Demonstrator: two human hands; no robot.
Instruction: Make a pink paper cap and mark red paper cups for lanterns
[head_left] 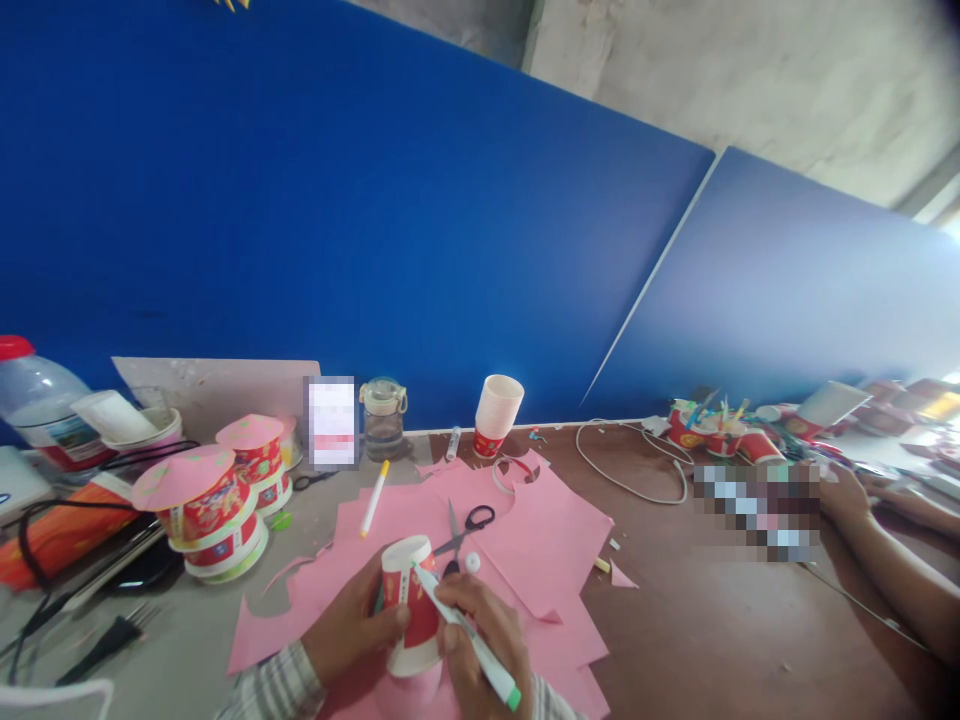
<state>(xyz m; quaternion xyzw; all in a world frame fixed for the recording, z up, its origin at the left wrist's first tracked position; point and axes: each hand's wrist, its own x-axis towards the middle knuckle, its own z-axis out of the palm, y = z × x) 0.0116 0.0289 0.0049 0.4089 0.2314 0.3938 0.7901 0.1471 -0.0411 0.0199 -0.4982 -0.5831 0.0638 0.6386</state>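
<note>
My left hand [351, 630] is wrapped round a red-and-white paper cup [411, 610], holding it tilted over pink paper sheets [525, 530]. My right hand [484, 640] grips a white marker with a green end [469, 632], its tip touching the cup's side. The marker's small white cap [472, 562] lies just beyond the cup, beside black-handled scissors [466, 528] resting on the pink paper.
A yellow-tipped marker [373, 498] lies left of the scissors. Decorated cups with pink lids [217, 505] stand at left, near a water bottle [41, 405]. A stack of paper cups [496, 415], a glass jar [383, 418] and a white cable [630, 465] sit by the blue wall. Another person's arm [885, 550] rests at right.
</note>
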